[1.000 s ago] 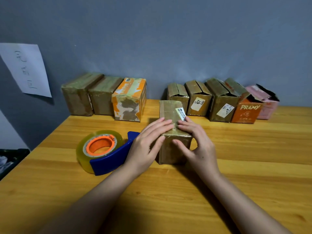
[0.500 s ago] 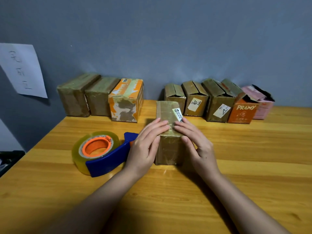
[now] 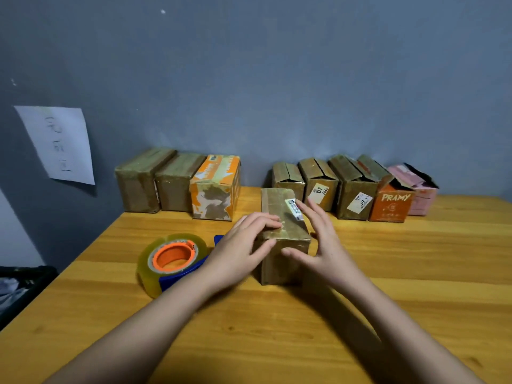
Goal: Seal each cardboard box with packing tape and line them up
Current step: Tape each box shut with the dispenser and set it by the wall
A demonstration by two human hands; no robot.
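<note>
A small brown cardboard box (image 3: 279, 212) covered in glossy tape stands in the middle of the wooden table (image 3: 415, 273). My left hand (image 3: 241, 250) lies flat on the box's left side and top edge. My right hand (image 3: 321, 242) is at its right side, fingers spread, thumb on the front face. A blue tape dispenser (image 3: 173, 261) with a clear roll and orange core rests just left of my left hand. Three taped boxes (image 3: 177, 184) line the wall at back left.
Several boxes (image 3: 354, 187) with loose flaps stand in a row at back right, among them an orange one (image 3: 390, 206) and a pink one (image 3: 421, 198). A paper sheet (image 3: 58, 145) hangs on the grey wall. A dark bin (image 3: 22, 286) sits off the table's left edge.
My right hand has lifted off the top of the box and opened beside it. The left hand stays pressed on the box. The view has shifted slightly.
</note>
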